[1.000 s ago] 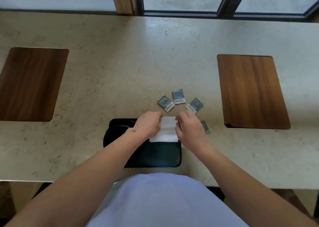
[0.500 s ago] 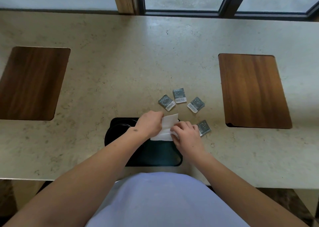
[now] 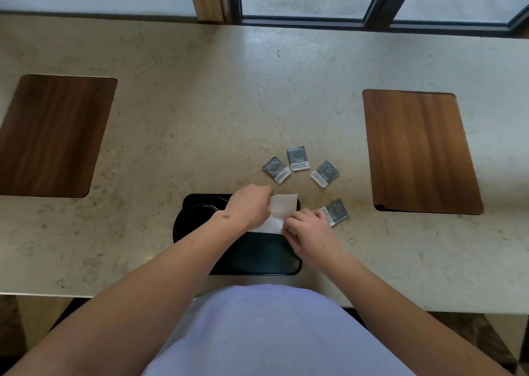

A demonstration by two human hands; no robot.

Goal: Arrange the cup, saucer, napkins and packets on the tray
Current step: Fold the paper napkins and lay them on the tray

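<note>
Two bare hands work over a black tray (image 3: 294, 267) at the near edge of a pale stone counter (image 3: 200, 112). Left hand (image 3: 252, 205): fingers curled, gripping the left edge of a white napkin (image 3: 282, 208). Right hand (image 3: 307, 229): fingertips pinching the napkin's near right corner, apparently mid-fold. Napkin: partly creased, its far half raised, lying over the tray's far right part. One dark round piece, probably the saucer (image 3: 194, 212), sits in the tray's far left corner, half hidden by the left forearm; whether a cup stands on it cannot be told. Four grey packets, all off the tray: one packet (image 3: 335, 211) just right of the tray, touching or nearly touching the right hand; three more fanned farther out, left packet (image 3: 276, 169), middle packet (image 3: 298, 158), right packet (image 3: 325, 173). Two dark wooden insets, left inset (image 3: 54, 135) and right inset (image 3: 415, 149), lie well apart at either side. Window frame (image 3: 372, 18) at the far edge. Handling note, as judgement: bring the corners together squarely, press the crease flat with the left hand anchoring, and keep the paper inside the tray rim, leaving bare floor for the packets.
</note>
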